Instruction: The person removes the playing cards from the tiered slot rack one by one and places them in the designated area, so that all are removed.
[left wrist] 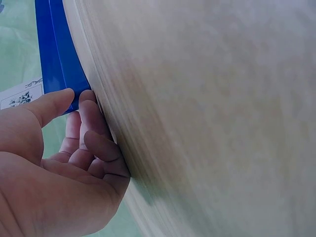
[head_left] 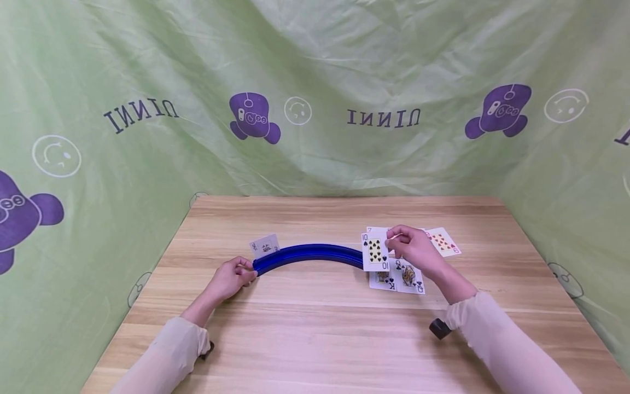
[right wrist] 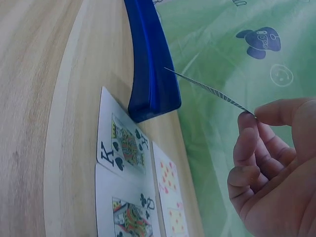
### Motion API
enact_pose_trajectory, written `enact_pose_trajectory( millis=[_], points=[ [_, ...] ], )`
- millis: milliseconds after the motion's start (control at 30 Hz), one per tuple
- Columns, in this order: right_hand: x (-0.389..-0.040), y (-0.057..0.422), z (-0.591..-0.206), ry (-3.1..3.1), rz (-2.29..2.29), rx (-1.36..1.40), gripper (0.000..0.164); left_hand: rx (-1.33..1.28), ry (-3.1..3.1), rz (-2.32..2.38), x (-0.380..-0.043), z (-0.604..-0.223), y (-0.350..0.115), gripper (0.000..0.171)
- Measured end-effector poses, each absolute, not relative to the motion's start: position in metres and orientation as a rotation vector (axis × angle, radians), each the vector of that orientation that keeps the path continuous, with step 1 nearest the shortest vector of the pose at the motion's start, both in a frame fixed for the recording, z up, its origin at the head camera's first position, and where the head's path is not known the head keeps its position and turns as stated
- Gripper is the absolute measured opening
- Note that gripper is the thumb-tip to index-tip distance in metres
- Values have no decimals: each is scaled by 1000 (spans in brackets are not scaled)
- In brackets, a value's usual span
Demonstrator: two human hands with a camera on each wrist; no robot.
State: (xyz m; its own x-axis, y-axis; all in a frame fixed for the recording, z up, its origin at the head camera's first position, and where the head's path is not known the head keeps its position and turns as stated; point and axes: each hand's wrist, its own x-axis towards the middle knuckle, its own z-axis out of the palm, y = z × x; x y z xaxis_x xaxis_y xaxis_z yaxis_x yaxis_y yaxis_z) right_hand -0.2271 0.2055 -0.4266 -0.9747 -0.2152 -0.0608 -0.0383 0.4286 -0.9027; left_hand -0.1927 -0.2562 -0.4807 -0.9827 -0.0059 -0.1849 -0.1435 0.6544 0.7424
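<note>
A curved blue card holder (head_left: 315, 251) lies on the wooden table. My left hand (head_left: 232, 280) pinches its left end, the thumb on top and the fingers beneath, as the left wrist view shows. A joker-like card (head_left: 266, 245) stands tilted in the holder near that end. Between the thumb and fingertips of my right hand (head_left: 409, 246) I hold a ten of spades (head_left: 375, 253) by its edge, face toward me, raised near the holder's right end. Just below it a king of spades (right wrist: 127, 143) and a queen of clubs (head_left: 408, 276) lie face up.
A red-suited card (head_left: 443, 242) lies face up to the right, behind my right hand. Another card, marked 7, is partly covered by that hand and the ten. A green printed curtain (head_left: 320, 158) hangs behind and beside the table (head_left: 315, 339).
</note>
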Motion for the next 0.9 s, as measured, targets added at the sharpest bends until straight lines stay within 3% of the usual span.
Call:
enact_pose_trajectory(
  millis=[900],
  points=[
    [-214,259,-433,2592,-1535,-84,31,-132,2691,1239,-193,-482,-256,20]
  ],
)
